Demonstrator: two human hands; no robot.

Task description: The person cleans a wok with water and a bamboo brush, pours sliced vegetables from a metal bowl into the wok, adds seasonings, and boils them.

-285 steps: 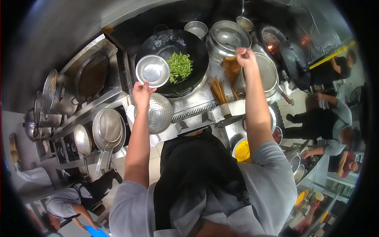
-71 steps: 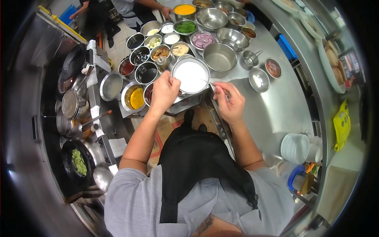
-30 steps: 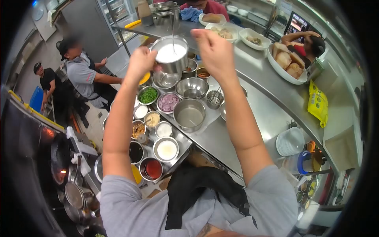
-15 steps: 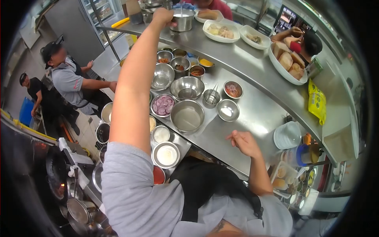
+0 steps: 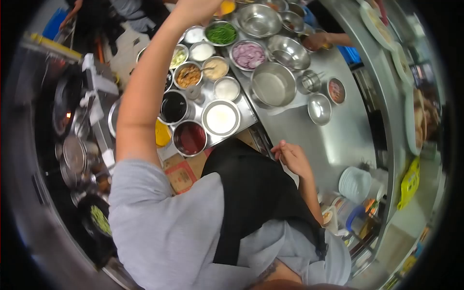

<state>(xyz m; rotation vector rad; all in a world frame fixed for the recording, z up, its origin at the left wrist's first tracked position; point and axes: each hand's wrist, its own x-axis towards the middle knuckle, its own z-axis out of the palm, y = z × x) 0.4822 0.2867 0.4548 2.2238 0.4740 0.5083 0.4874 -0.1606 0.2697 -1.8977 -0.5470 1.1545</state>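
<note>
My left hand [image 5: 198, 8] is at the top edge, beside a container of yellow food [image 5: 226, 7]. Its fingers are mostly cut off by the frame, so their grip is hidden. My right hand [image 5: 292, 158] hovers by the front edge of the steel counter [image 5: 333, 145], empty, with fingers loosely bent and apart. Between the hands stand a large steel bowl [image 5: 273, 84], a bowl of sliced purple onion [image 5: 248, 55], chopped greens [image 5: 221, 33], a pot of white cream-like content [image 5: 221, 117] and a pot of dark red sauce [image 5: 189, 138].
Another person's hand [image 5: 316, 41] reaches among the steel bowls from under the shelf [image 5: 382, 92]. Stacked pale bowls [image 5: 355, 184] stand at the right. A wok with greens [image 5: 100, 220] and a burner flame [image 5: 68, 115] are at the left.
My view has swung down and left, bringing the sauce and ingredient pots into sight. My left hand has left the metal pot on the shelf. Another person's hand now appears among the bowls.
</note>
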